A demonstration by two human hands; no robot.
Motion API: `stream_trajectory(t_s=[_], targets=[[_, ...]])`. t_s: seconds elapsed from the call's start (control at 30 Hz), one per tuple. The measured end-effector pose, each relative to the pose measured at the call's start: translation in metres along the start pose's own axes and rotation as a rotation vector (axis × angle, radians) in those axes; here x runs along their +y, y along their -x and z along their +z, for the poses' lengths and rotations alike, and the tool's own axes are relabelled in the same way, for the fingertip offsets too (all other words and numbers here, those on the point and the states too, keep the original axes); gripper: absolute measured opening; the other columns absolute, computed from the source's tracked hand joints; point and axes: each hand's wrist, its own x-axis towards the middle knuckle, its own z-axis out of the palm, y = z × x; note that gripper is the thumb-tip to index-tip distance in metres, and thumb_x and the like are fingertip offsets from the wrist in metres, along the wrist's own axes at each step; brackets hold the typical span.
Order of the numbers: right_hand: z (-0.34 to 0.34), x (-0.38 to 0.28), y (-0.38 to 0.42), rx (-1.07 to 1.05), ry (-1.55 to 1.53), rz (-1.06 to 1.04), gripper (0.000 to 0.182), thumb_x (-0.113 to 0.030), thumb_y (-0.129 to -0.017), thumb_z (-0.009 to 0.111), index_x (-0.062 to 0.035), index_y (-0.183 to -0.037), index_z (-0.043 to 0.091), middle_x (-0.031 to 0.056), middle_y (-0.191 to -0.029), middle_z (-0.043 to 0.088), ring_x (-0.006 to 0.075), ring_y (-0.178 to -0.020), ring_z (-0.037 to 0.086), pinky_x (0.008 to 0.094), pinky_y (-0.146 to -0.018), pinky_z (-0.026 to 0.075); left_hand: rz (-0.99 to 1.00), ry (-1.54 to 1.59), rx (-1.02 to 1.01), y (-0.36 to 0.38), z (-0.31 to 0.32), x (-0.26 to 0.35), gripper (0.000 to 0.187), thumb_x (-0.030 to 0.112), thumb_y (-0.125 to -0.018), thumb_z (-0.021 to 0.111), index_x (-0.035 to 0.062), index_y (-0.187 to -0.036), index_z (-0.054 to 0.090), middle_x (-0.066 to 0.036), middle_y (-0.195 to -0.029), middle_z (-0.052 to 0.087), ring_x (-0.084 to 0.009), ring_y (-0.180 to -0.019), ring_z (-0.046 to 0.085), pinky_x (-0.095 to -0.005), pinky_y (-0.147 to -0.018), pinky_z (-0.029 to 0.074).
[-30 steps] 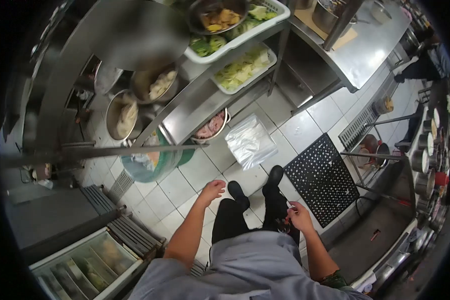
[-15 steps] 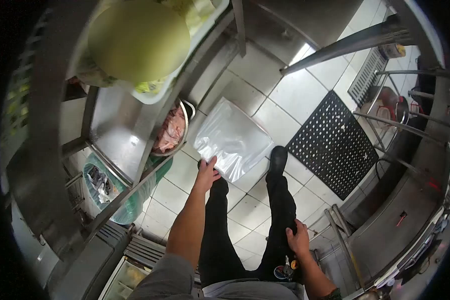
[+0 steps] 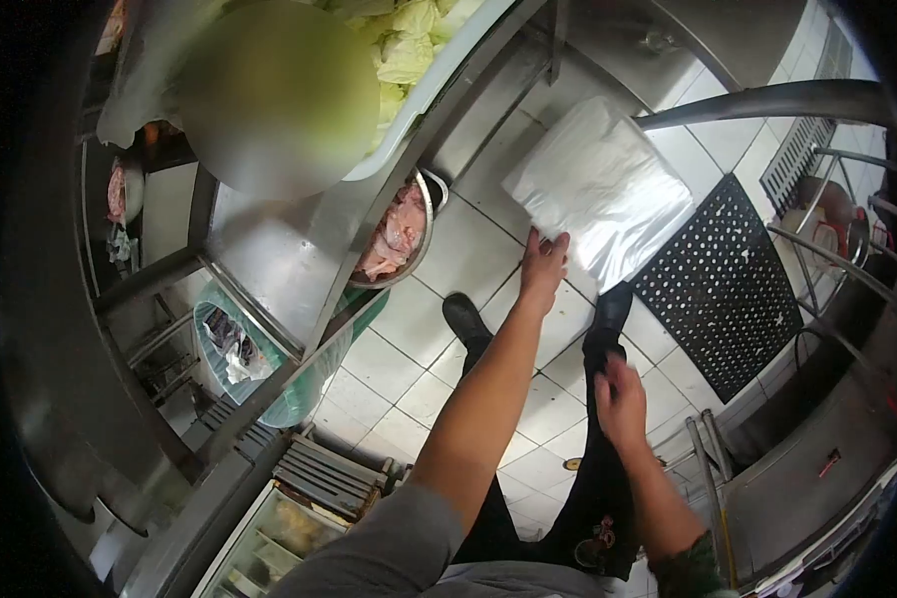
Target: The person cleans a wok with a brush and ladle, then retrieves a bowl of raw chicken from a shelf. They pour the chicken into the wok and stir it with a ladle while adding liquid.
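Observation:
My left hand [image 3: 545, 267] is closed on the near left corner of a flat stack of clear plastic bags [image 3: 608, 194]. The glossy bags spread out beyond my fingers, above the tiled floor, and their right corner reaches over a black mat. Over my right leg, my right hand [image 3: 623, 407] is loosely curled with the thumb apart. Nothing shows in it, though its fingertips are blurred.
To the left, a steel table [image 3: 269, 269] carries a white tub [image 3: 409, 128] of pale green leaves. Below it are a metal pot of raw meat [image 3: 397, 234] and a green-lined bin [image 3: 291, 399]. A perforated black mat [image 3: 718, 289] lies right, beside a metal rack [image 3: 837, 244].
My left hand has moved forward and right with the plastic bags. My right hand has come forward, away from my thigh. The camera view has shifted too.

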Motion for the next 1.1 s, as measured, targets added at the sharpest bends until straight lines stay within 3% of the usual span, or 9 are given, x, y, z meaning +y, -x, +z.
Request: stream_trajectory(t_s=[0.1, 0.2, 0.23, 0.33, 0.4, 0.57, 0.8, 1.0, 1.1], targets=[[0.037, -0.063, -0.099, -0.044, -0.069, -0.253, 0.038, -0.016, -0.089, 0.062, -0.0013, -0.123, 0.058, 0.0220, -0.110, 0.066, 0.0363, -0.095, 0.066, 0.0413, -0.084, 0.052, -0.024, 0.190, 0.109, 0.011, -0.085, -0.023, 0.065, 0.032, -0.092, 0.065, 0.0168, -0.146, 0.032, -0.008, -0.133, 0.050, -0.0245, -0.119, 0.051, -0.0433, -0.095, 0.046], [0.091, -0.141, -0.185, -0.129, -0.083, -0.504, 0.040, -0.022, -0.089, 0.062, -0.0021, -0.123, 0.058, 0.0219, -0.110, 0.066, 0.0382, -0.099, 0.064, 0.0462, -0.085, 0.051, 0.367, 0.072, 0.321, 0.010, -0.242, -0.028, 0.050, 0.019, -0.092, 0.057, 0.0111, -0.140, 0.043, -0.004, -0.125, 0.054, -0.0198, -0.113, 0.053, -0.0361, -0.088, 0.047], [0.113, -0.164, -0.210, -0.102, -0.038, -0.576, 0.033, -0.023, -0.087, 0.063, -0.0062, -0.116, 0.061, 0.0193, -0.100, 0.067, 0.0398, -0.092, 0.064, 0.0472, -0.080, 0.051, 0.335, -0.064, 0.439, 0.008, -0.285, -0.008, 0.049, 0.017, -0.093, 0.056, 0.0095, -0.139, 0.044, -0.006, -0.122, 0.056, -0.0176, -0.110, 0.054, -0.0343, -0.087, 0.047], [0.175, -0.209, -0.265, -0.064, 0.061, -0.564, 0.036, -0.023, -0.085, 0.062, -0.0050, -0.117, 0.060, 0.0219, -0.103, 0.067, 0.0397, -0.099, 0.064, 0.0464, -0.085, 0.053, 0.384, -0.712, 0.474, -0.029, -0.395, 0.018, 0.044, 0.033, -0.099, 0.052, 0.0057, -0.133, 0.051, -0.005, -0.132, 0.054, -0.0146, -0.119, 0.050, -0.0279, -0.100, 0.038], [0.193, -0.233, -0.291, -0.323, 0.227, -0.398, 0.038, -0.018, -0.082, 0.064, -0.0048, -0.118, 0.062, 0.0229, -0.104, 0.068, 0.0397, -0.099, 0.066, 0.0464, -0.086, 0.053, 0.319, -0.725, 0.593, -0.022, -0.387, 0.044, 0.042, 0.033, -0.099, 0.051, 0.0063, -0.132, 0.052, -0.005, -0.130, 0.056, -0.0150, -0.118, 0.051, -0.0279, -0.101, 0.037], [0.270, -0.215, -0.333, -0.116, 0.005, -0.354, 0.035, -0.016, -0.079, 0.065, -0.0064, -0.113, 0.067, 0.0224, -0.103, 0.068, 0.0391, -0.097, 0.066, 0.0459, -0.085, 0.054, 0.047, -0.235, 0.838, -0.038, -0.379, 0.071, 0.038, 0.033, -0.099, 0.051, 0.0078, -0.127, 0.057, -0.005, -0.119, 0.062, -0.0184, -0.098, 0.060, -0.0292, -0.086, 0.045], [0.295, -0.196, -0.360, -0.031, -0.154, -0.492, 0.026, -0.017, -0.079, 0.064, -0.0038, -0.101, 0.065, 0.0233, -0.096, 0.067, 0.0420, -0.090, 0.064, 0.0471, -0.079, 0.053, 0.126, 0.045, 0.674, -0.071, -0.349, 0.086, 0.039, 0.031, -0.099, 0.046, 0.0066, -0.128, 0.057, -0.008, -0.121, 0.061, -0.0224, -0.103, 0.061, -0.0348, -0.088, 0.049], [0.204, -0.176, -0.275, 0.108, -0.272, -0.610, 0.020, -0.014, -0.077, 0.059, 0.0024, -0.089, 0.060, 0.0275, -0.090, 0.063, 0.0470, -0.089, 0.061, 0.0519, -0.084, 0.049, 0.259, 0.157, 0.502, -0.011, -0.330, 0.068, 0.040, 0.029, -0.099, 0.042, 0.0057, -0.129, 0.057, -0.010, -0.124, 0.060, -0.0258, -0.107, 0.061, -0.0395, -0.089, 0.051], [0.162, -0.170, -0.237, 0.103, -0.318, -0.501, 0.020, -0.012, -0.076, 0.058, 0.0023, -0.089, 0.058, 0.0288, -0.086, 0.061, 0.0484, -0.089, 0.059, 0.0520, -0.083, 0.048, 0.282, 0.152, 0.507, 0.014, -0.312, 0.065, 0.041, 0.029, -0.099, 0.040, 0.0052, -0.129, 0.057, -0.012, -0.125, 0.060, -0.0275, -0.110, 0.061, -0.0419, -0.090, 0.053]])
